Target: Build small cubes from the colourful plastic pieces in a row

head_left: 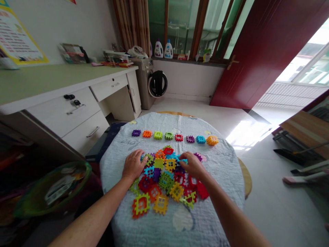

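Observation:
A heap of colourful plastic interlocking tiles with notched edges, many with window cut-outs, lies on the cloth-covered table. At the heap's left side, my left hand has its thumb and fingers curled at a green tile; part of the tile is hidden by the hand. On the right side, my right hand pinches a blue tile between thumb and fingers. A yellow tile and a lime tile lie between the hands. Nearer me are a yellow tile and a dark green tile.
Beyond the heap runs a row of several assembled blocks, from a purple block to an orange block. A desk and a green basket stand left, a washing machine behind, a red door at right.

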Demonstrator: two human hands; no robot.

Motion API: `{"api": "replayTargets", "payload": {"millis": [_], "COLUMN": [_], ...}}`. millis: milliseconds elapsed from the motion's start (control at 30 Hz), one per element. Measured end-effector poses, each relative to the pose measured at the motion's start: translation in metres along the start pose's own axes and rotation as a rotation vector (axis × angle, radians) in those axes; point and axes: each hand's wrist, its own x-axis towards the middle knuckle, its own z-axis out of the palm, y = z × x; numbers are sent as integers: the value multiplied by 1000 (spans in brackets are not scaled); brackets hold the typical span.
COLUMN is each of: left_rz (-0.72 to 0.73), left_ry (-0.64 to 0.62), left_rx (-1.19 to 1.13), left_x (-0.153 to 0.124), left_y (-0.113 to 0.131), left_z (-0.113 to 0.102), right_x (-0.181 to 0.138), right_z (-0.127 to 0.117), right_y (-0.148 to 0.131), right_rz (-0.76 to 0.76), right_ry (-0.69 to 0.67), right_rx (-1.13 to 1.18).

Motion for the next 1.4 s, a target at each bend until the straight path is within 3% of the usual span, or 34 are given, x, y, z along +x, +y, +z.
{"api": "replayTargets", "payload": {"millis": [133, 467, 567, 767, 1000, 1133, 1267, 1400], "left_rz": [-5, -35, -36, -51, -49, -89, -96, 126], "left_ry": [14, 10, 27, 60, 62, 64, 105, -101], "left_rx": [-1, -31, -55, -102, -167, -330, -487, -360], "left_x": [0, 1, 1, 0, 1, 3, -20, -80], "left_y": [0, 5, 5, 2, 1, 0, 1, 9], "left_z": [0, -4, -3, -1, 0, -5, -27, -53], "right_x": [-22, -30, -45, -70, -44, -54, -81, -88], "right_z": [17, 29, 35, 55, 67, 66, 63, 69], "right_y": [-27, -12, -22, -35, -32, -34, -35, -37], "right_rz": [-48, -23, -146, -354, -264, -206, -235, -222], "right_ry": [-55, 95, 104, -48, 27, 61, 3, -32], "right_rx": [-146, -199, -120, -204, -272, -295, -298, -308]}}
